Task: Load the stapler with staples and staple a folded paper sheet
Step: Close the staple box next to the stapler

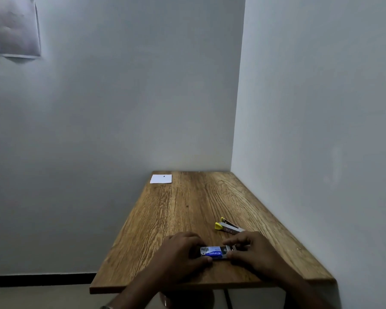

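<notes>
A small blue-and-white staple box (214,252) lies near the front of the wooden table (187,210). My left hand (183,253) grips the box's left end. My right hand (247,250) pinches its right end, where a grey inner tray sticks out a little. Just behind my right hand a silver stapler with yellow ends (227,226) lies opened out flat on the table. A folded white paper sheet (161,178) rests at the table's far left corner.
The table stands in a corner, with a white wall along its right edge and another behind it. A sheet of paper (16,27) hangs on the back wall at upper left. Left of the table the floor drops away.
</notes>
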The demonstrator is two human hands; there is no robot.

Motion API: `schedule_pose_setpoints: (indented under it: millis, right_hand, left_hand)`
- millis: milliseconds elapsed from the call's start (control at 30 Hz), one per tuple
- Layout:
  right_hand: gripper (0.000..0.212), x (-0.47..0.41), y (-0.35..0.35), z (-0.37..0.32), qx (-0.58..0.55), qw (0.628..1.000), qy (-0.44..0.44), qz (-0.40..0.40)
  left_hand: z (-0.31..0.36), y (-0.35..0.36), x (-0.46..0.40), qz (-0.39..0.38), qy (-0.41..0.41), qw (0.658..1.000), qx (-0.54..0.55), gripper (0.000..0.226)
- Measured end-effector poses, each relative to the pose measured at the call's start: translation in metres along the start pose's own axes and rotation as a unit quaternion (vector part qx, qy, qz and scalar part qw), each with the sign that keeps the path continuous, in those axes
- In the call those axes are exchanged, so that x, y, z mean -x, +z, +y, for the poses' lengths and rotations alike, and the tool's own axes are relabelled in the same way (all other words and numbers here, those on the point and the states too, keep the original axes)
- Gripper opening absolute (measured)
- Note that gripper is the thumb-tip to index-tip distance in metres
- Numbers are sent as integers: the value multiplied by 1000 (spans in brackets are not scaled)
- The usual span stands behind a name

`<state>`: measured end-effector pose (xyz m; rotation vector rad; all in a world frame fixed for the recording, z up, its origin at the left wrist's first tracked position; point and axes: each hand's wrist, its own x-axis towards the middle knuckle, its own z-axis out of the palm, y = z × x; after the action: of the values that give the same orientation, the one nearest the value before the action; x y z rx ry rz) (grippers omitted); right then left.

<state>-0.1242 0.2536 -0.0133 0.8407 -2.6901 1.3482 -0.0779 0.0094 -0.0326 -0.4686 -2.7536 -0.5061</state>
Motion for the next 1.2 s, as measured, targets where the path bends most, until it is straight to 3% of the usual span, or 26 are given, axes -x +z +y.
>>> schedule_pose_setpoints:
  millis: [433,700,1200]
  right_hand:
    - [38,-1,-3,5,-8,1000,2,-23]
    - [29,5,-8,7,-2,1000,-18,9]
    - [18,5,-9,-2,25,999,-41,-8]
  left_hand:
    - [1,-2,3,7,6,1000,11,55]
    - [4,-9,4,13,5,999,50,39]
    - [7,-11,5,17,5,999,47,41]
